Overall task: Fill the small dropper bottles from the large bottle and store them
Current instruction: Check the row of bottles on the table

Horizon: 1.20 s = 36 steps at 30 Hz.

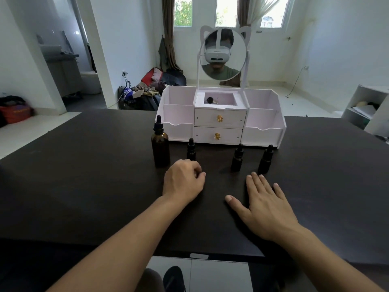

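Observation:
A large amber dropper bottle [160, 146] with a black cap stands upright on the dark table [84, 175]. To its right stand three small black dropper bottles, one at the left [191, 150], one in the middle [237, 158] and one at the right [266, 159], all capped. My left hand [182, 182] rests on the table just in front of the large bottle and the left small bottle, fingers loosely curled, holding nothing. My right hand [266, 204] lies flat, fingers spread, fingertips just short of the right small bottle.
A white organizer [221, 116] with two gold-knobbed drawers, open side bins and a cat-eared mirror [224, 53] stands behind the bottles. Its top middle compartment holds a small dark object [210, 100]. A white shelf [370, 108] stands off the table's right.

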Tool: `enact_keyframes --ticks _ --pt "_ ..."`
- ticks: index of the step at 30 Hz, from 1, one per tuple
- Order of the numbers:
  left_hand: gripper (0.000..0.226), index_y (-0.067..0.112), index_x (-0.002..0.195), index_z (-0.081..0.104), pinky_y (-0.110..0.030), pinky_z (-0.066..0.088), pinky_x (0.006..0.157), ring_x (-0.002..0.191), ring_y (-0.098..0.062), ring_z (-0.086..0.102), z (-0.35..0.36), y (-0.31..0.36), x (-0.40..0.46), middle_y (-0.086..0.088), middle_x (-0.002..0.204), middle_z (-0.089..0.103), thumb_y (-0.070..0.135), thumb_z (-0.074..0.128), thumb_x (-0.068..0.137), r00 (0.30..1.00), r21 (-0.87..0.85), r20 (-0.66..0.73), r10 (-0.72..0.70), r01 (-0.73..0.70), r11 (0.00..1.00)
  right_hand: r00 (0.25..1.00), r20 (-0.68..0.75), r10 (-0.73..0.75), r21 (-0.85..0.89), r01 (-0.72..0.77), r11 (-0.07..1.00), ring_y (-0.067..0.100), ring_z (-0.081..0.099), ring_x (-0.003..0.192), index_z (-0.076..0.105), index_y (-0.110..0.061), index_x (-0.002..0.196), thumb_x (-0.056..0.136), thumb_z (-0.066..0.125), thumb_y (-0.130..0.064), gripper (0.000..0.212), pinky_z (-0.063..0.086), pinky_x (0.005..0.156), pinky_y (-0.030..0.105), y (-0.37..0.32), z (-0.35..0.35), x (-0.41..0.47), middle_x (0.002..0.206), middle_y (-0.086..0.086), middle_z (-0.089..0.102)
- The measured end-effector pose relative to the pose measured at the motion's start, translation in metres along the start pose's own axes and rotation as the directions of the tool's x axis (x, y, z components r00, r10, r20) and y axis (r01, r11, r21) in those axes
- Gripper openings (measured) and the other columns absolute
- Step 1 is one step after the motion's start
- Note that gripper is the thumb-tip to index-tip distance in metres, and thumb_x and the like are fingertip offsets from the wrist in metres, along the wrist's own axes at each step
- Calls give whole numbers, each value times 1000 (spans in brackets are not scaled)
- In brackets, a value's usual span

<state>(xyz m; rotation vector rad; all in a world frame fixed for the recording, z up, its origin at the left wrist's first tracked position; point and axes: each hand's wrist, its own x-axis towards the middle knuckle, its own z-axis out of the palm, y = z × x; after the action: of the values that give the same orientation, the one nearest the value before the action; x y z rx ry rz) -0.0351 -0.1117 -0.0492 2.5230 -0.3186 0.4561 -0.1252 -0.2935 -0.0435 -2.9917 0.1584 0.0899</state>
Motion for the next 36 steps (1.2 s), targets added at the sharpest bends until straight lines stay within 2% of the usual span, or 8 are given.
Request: enact_keyframes --ticks 5,9,13,19,24,29,32,36 --pt "37 18 120 68 -29 50 87 100 -13 55 17 27 4 3 101 62 31 72 86 988 -172 133 73 -50 984 999 38 34 -31 -33 999 14 -13 150 -8 -16 154 84 9 -79 96 -6 122 41 8 -2 -3 163 1 -13" --pt "52 17 130 61 -20 43 79 90 -8 56 26 43 21 4 107 64 24 77 82 975 -297 219 30 38 954 999 34 2 -39 -1 999 11 -15 149 -8 -19 154 87 10 -76 89 -7 122 43 18 -1 -4 163 -2 -14" --pt "64 18 136 55 -20 44 79 88 -6 56 35 54 33 4 112 66 26 81 78 967 -374 254 -17 115 920 1000 16 -12 -41 13 999 11 -16 149 -9 -19 154 88 8 -74 88 -7 122 43 19 3 -4 163 -2 -14" --pt "51 23 128 63 -31 48 96 113 -15 60 45 65 34 3 125 66 37 77 81 975 -335 217 -46 119 935 1000 -4 -19 -30 19 999 12 -14 149 -7 -17 155 89 9 -73 87 -7 122 43 19 3 -4 164 -1 -11" --pt "45 16 122 67 -20 43 85 105 -10 60 34 60 28 0 118 69 29 78 81 976 -360 216 -29 107 927 997 -8 -83 -29 83 996 14 -11 150 -2 -17 155 94 14 -66 80 -5 122 43 18 0 -5 164 1 -8" --pt "44 17 117 70 -25 49 90 105 -11 63 18 38 17 2 113 71 31 82 77 969 -339 247 -29 115 934 973 64 -222 -38 225 974 15 -9 151 0 -14 155 102 21 -48 66 -2 123 39 9 -7 10 164 3 -5" --pt "44 18 117 71 -24 48 88 103 -9 63 7 19 8 3 113 71 33 81 76 969 -329 240 -53 132 935 969 75 -235 -40 238 970 19 -3 151 4 -13 155 103 23 -42 63 3 123 42 -5 -8 23 164 5 -1" --pt "52 19 120 70 -33 51 96 108 -11 63 -11 -5 -2 4 118 70 38 83 73 967 -293 226 -117 182 939 965 55 -256 -20 257 966 21 12 151 20 -15 153 102 34 -32 55 15 122 43 -29 -15 34 163 5 15"
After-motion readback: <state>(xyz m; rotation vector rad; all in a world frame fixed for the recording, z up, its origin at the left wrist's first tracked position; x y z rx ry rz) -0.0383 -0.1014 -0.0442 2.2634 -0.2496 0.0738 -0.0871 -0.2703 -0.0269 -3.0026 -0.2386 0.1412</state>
